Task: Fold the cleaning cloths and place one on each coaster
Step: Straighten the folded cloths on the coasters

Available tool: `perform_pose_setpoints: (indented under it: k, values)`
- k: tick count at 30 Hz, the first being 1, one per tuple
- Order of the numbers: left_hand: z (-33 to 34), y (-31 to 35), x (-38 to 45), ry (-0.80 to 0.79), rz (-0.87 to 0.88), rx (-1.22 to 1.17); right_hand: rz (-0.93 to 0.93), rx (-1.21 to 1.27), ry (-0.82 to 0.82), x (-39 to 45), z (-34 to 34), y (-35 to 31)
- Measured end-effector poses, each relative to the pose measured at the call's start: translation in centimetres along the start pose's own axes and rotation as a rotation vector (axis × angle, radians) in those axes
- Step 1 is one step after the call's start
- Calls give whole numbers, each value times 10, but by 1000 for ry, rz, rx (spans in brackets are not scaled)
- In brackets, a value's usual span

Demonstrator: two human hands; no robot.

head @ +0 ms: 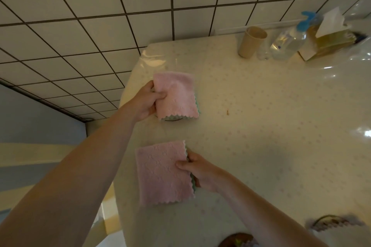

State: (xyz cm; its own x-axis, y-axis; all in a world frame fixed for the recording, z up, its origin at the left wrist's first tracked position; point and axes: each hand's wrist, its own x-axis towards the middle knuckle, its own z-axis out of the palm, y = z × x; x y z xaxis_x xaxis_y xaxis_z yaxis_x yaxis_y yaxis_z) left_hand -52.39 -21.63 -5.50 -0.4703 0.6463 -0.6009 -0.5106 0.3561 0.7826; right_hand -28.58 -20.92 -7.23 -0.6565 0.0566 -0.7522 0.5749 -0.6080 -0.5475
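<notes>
We see two folded pink cloths on the table (261, 126), one farther from us and one nearer. The far cloth (176, 96) lies over a round coaster (173, 119), of which only a thin curved edge shows under the scalloped near hem. A mint-green underside peeks out along that hem and the right edge. The left hand (146, 102) grips this cloth at its left edge, thumb on top and fingers curled beneath.

The near cloth (163, 172) sits close to the table's left edge (it looks slightly blurred, and we cannot tell whether it lies flat or is lifted a little). Its green backing shows along the right side. The right hand (197, 170) pinches that right edge, thumb pressed on the pink face and fingers tucked under. We cannot tell whether a coaster lies beneath it.

Outward from there, the table carries a pale dotted covering with glossy highlights. At the far right stand a beige cup (252, 42), a clear bottle (289, 43) with a blue cap just beside it, and a tissue box (325, 46) with a white tissue sticking up. A blurred purple-edged cloth (335, 224) lies at the near right corner. A dark round object (236, 240) sits at the bottom edge. Beyond the table, white tiles (80, 16) with dark grout fill the view.
</notes>
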Motion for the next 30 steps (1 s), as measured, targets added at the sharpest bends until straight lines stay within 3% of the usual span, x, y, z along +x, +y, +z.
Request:
perform_pose_setpoints:
  k: [4, 16, 19, 26, 30]
  values:
    - [6, 3, 4, -72, -46, -8, -44, -106, 14, -3, -4, -2]
    - [4, -7, 12, 196, -23, 232, -156, -756, 257, -5, -15, -1]
    - [-5, -9, 16, 260, 5, 302, -160, -825, 304, -7, -13, 1]
    - [-5, -9, 3, 452, 151, 829, -178, -1003, 562, -10, -4, 8]
    - [-5, -13, -20, 505, 148, 905, -177, -1070, 611, -20, 4, 11]
